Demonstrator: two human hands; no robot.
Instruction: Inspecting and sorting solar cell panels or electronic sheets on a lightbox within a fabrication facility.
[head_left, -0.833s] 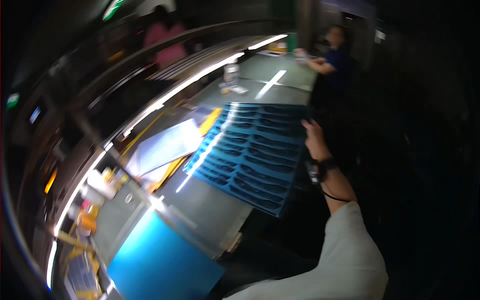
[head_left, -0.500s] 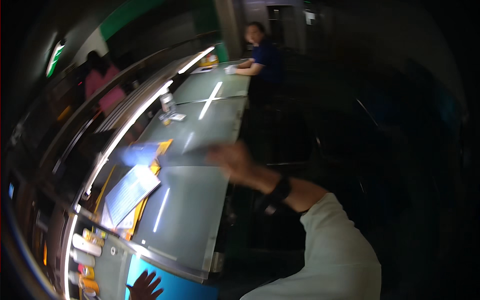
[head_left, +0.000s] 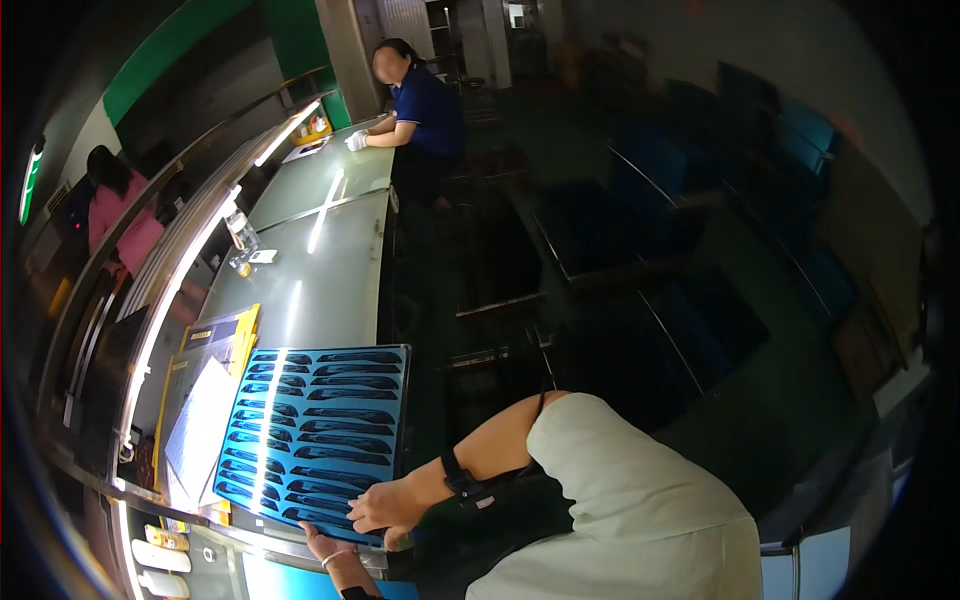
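Observation:
A blue tray point(head_left: 298, 408) with rows of dark, glossy, curved strips lies on the near part of the workbench. Its near right corner is gripped by my right hand point(head_left: 380, 508), fingers over the top and thumb down at the edge. My left hand point(head_left: 323, 546) is closed on the near edge just left of there, thumb on top; its other fingers are partly hidden. Left of the tray, a white printed sheet point(head_left: 198, 425) lies on a yellow-edged folder point(head_left: 170, 385).
The glass-topped workbench point(head_left: 330, 240) runs away from me, with a clear bottle point(head_left: 240, 230) under a lit shelf. A co-worker point(head_left: 430, 105) in blue sits at the far end; another person point(head_left: 122, 215) in pink is beyond the shelf. White bottles point(head_left: 160, 556) stand at lower left.
My view has turned right. My right hand has come down from above the bench, and my left hand has gone from spread fingers to the tray's edge. The tray now lies plainly on the bench.

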